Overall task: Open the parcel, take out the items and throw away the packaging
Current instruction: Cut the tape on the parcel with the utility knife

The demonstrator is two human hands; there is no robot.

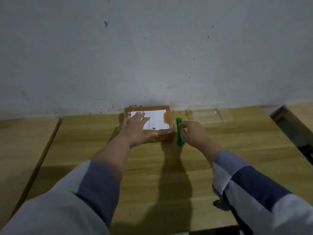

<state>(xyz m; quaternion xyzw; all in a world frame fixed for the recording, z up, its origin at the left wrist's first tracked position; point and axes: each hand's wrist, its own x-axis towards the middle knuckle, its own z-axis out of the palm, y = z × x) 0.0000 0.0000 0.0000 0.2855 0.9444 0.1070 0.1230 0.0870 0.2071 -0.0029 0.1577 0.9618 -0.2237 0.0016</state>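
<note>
Head view: I judge the opening step is just starting; my left hand (137,128) lies flat, fingers spread, on the taped cardboard parcel (152,123) by the wall, steadying it. Just right of the parcel, my right hand (192,132) curls narrowly onto a green plastic cutter (179,133) on the wooden table (169,167); next I expect to lift it and slit the tape.

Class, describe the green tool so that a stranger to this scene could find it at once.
On the wooden table by the wall sits a cardboard parcel. Just right of it lies the green tool, under the right hand. It is the only bright green thing there.
</note>
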